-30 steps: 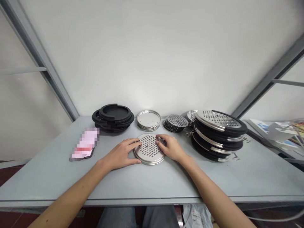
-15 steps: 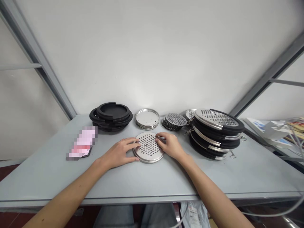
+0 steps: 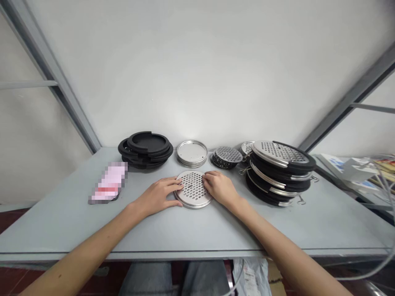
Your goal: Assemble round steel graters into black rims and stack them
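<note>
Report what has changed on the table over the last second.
Nothing visibly moved, and nothing was taken up or let go. The left hand and right hand still rest on opposite sides of the perforated disc, which lies flat on the table as before.

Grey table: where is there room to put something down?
On the grey table, bare: the near-edge strip; the left end around the blurred pink item; the right front beside the tall stack of black-rimmed metal grates. Crowded: the back row, black round rings and plain metal discs; and the middle, where left hand and right hand touch the perforated round metal disc.
</note>
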`<act>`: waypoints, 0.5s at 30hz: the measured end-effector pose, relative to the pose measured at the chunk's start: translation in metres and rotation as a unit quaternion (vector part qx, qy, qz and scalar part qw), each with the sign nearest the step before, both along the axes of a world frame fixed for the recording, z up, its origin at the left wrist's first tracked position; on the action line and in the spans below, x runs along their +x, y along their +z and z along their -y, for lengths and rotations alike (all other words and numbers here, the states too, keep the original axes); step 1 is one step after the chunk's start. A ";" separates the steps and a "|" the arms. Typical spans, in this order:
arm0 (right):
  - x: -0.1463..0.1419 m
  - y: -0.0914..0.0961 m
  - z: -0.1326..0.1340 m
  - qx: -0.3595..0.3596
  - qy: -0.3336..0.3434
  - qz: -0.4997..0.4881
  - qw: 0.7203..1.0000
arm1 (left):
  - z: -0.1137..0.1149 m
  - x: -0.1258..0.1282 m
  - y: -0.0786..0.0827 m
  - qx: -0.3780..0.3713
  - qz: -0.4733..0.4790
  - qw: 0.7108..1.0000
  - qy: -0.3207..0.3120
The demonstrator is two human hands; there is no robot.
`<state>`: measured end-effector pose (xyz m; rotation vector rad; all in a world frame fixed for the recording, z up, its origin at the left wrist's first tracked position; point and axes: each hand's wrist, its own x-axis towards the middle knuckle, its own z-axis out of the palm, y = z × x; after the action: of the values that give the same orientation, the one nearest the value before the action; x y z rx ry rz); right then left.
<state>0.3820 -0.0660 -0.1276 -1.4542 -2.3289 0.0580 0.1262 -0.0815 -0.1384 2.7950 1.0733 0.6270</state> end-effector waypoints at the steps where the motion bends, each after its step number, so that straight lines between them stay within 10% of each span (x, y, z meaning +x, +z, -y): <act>1: 0.001 0.000 -0.002 0.003 0.016 0.000 1.000 | 0.000 0.001 -0.002 0.028 -0.008 1.000 -0.007; 6: 0.017 -0.005 -0.012 -0.014 0.049 -0.137 0.989 | -0.003 0.005 -0.005 0.100 0.002 0.995 -0.012; 15: 0.025 -0.001 -0.008 -0.018 0.158 -0.299 0.941 | -0.006 -0.002 0.007 -0.094 0.201 0.973 0.063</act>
<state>0.4066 -0.0580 -0.1290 -0.8875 -2.0180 0.5545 0.1241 -0.0751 -0.1316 2.3161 1.1555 0.9947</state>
